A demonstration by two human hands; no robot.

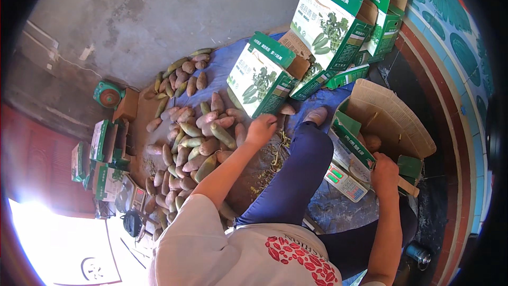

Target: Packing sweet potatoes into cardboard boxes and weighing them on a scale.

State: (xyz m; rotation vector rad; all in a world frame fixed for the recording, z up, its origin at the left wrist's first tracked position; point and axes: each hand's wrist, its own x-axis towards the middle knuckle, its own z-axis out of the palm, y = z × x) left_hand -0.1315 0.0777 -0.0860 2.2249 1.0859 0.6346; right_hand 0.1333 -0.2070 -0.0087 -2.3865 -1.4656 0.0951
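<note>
My left hand is closed at the lower edge of a green and white carton, beside the radish pile. What its curled fingers hold, if anything, is hidden. My right hand grips the near edge of an open cardboard box with green and white sides. A reddish, rounded root shows inside that box. Under the box is a digital scale with a lit display. Green and pinkish long radishes lie heaped to the left of my left hand.
Tall green and white cartons stand at the back right on a blue sheet. More cartons are stacked far left, near another scale. A metal bottle lies lower right. A tiled wall bounds the right side.
</note>
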